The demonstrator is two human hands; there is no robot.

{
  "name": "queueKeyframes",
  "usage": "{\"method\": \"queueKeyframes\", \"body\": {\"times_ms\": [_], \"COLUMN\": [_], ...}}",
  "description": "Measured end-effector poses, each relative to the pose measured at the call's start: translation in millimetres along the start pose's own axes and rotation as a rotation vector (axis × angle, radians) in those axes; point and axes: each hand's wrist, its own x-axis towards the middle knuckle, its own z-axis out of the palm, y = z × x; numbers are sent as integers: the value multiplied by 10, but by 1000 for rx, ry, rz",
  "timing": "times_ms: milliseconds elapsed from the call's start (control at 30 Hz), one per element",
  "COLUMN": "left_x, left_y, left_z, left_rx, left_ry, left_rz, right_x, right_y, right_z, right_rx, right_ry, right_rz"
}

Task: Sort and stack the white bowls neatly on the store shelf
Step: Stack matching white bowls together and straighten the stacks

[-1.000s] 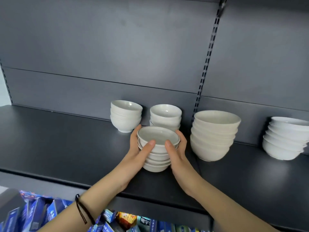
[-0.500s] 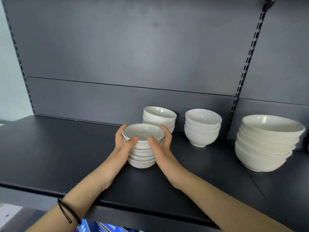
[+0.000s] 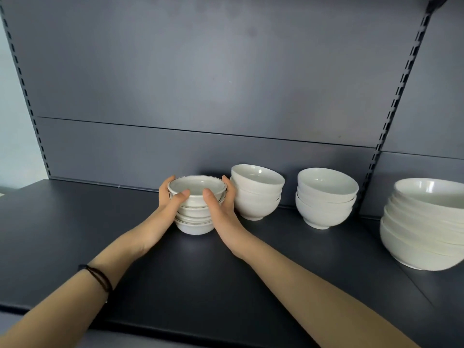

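Observation:
A stack of several small white bowls with thin dark rims (image 3: 196,204) stands on the dark shelf (image 3: 75,234), close to the back panel. My left hand (image 3: 167,204) grips its left side and my right hand (image 3: 221,207) grips its right side, thumbs in front and fingers curled behind. Just right of it, almost touching my right hand, stands a stack of taller white bowls (image 3: 256,194). A second such stack (image 3: 325,198) is farther right. A stack of large white bowls (image 3: 424,227) sits at the far right.
The grey back panel (image 3: 226,84) rises behind the bowls, with slotted uprights at left (image 3: 27,96) and right (image 3: 399,96). Bare shelf stretches left of the held stack and toward the front edge (image 3: 175,330).
Both hands have carried the rimmed stack left and back, from in front of the two taller stacks to beside the left one near the back panel. The view shifted left.

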Motion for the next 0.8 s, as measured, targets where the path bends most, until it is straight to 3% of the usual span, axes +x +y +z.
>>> {"method": "queueKeyframes", "body": {"times_ms": [267,433,533,800], "left_x": [187,43,-108,-261], "left_y": [50,109,96,75], "left_z": [54,-21,-105,-269], "left_rx": [-35,-100,62,259], "left_ry": [-24,-168,-271,13], "left_rz": [18,10,52,216], "right_x": [330,436,428,226], "right_y": [-18,49,111,129], "right_z": [55,79,79,29], "right_rx": [-9,-9,-43,-192], "right_ry": [-11,13,15,4], "right_rz": [24,30,-2,-42]}}
